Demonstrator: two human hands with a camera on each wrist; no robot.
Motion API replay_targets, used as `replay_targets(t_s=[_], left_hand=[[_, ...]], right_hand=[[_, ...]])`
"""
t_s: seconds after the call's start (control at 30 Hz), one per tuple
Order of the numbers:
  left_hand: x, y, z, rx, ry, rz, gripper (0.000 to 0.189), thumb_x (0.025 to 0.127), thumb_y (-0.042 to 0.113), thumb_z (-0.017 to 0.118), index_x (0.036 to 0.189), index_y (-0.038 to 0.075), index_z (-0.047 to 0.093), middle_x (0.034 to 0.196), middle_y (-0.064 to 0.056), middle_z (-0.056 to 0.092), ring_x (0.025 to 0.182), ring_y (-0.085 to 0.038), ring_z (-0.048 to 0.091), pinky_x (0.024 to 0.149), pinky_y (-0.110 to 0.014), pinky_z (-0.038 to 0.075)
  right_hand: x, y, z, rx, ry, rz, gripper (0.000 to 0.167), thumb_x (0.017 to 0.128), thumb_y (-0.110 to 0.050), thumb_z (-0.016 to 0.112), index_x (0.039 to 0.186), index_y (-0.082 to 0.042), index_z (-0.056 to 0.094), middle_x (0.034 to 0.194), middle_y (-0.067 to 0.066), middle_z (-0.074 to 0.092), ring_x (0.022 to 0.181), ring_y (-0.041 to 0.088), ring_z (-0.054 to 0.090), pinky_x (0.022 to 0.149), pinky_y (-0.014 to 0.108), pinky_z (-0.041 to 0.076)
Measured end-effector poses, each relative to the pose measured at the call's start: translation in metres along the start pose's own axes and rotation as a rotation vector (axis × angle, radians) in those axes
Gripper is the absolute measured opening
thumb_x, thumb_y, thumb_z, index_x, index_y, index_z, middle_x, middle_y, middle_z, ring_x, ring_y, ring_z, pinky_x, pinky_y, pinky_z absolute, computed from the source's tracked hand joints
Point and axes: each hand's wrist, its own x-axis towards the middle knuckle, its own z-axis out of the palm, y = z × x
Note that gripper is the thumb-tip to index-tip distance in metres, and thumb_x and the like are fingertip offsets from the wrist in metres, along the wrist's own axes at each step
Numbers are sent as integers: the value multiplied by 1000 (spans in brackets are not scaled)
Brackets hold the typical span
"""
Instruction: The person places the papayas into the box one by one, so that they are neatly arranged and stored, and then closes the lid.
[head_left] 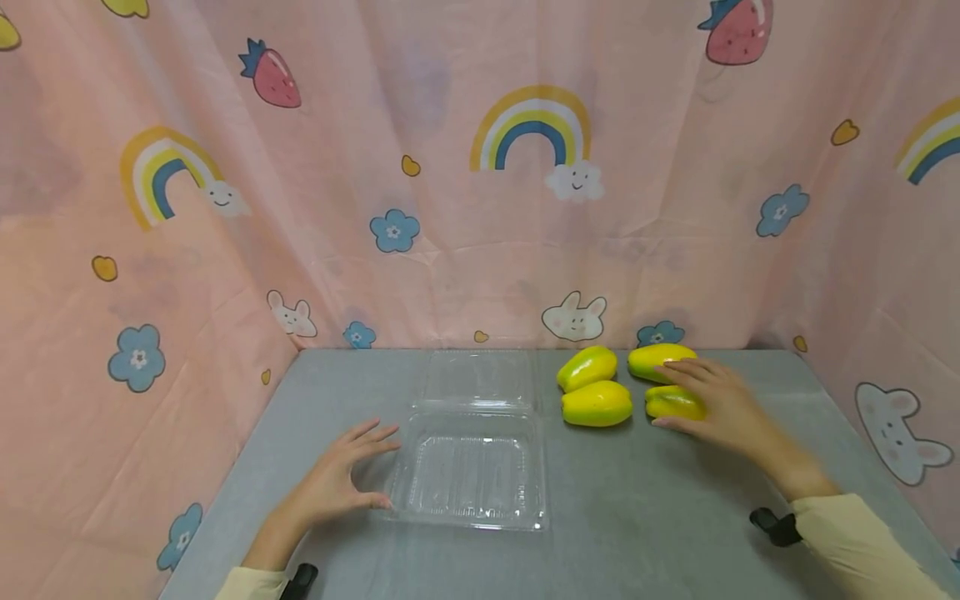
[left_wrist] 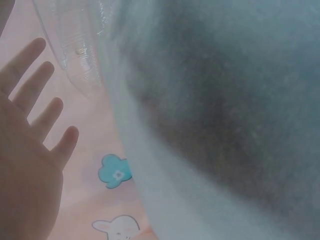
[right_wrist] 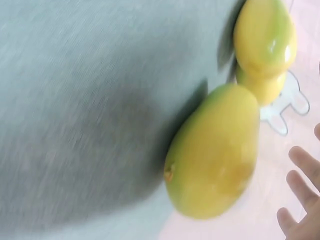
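A clear plastic clamshell box lies on the grey table with its lid folded back toward the curtain. At its left side is my left hand, fingers spread and thumb apart; whether the fingertips touch the rim I cannot tell. My right hand reaches over a yellow-green mango, fingers extended and partly covering it. Beyond that hand lies another mango. In the right wrist view, the nearer mango sits apart from the spread fingers.
Two more mangoes, a front one and a rear one, lie between the box and my right hand. A pink patterned curtain stands behind the table and along both sides. Black straps show at the wrists.
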Motion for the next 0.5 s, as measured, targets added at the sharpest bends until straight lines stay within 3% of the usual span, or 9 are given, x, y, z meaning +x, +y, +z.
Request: replay_targets(t_s=[0.27,0.5], left_hand=[[-2,1,1,-28,-18,-48,83,58,47,90,132,19,64,151,-1,52,144,-35,40,109,-64,39],[-5,3,3,-46,-48,-74,87,57,45,91,135,18,61,154,0,48,145,-37,39,109,-63,39]], right_hand=[[15,-16,13,26,-67,-21,69,79,-48,79,137,-16,59,138,15,59,125,38,51,102,66,42],[23,-22,26,98,-114,-24,69,79,-44,80,138,-14,58,139,17,59,129,39,50,104,64,42]])
